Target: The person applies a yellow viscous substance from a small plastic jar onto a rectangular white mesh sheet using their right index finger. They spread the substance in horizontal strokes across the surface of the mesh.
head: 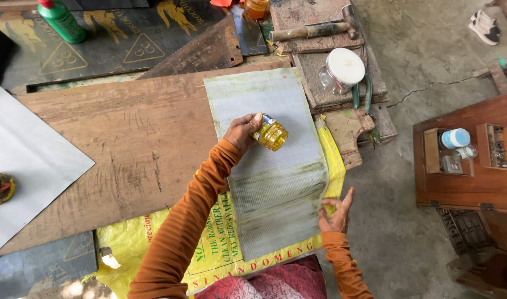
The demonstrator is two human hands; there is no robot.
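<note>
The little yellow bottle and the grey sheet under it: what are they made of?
The small bottle looks like clear plastic or glass holding yellow liquid; light shines through it. The grey sheet seems thin laminate or metal: flat, matte, green-streaked, its edge pinned by the right hand.

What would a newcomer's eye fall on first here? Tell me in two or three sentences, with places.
First, the small yellow jar in the left hand, tipped over the grey sheet at the centre. Next, the dark greenish streaks on the sheet's near half, whose right edge the right hand touches, with a yellow sack underneath. Farther off, a rusty saw and a hammer lie along the top.
</note>
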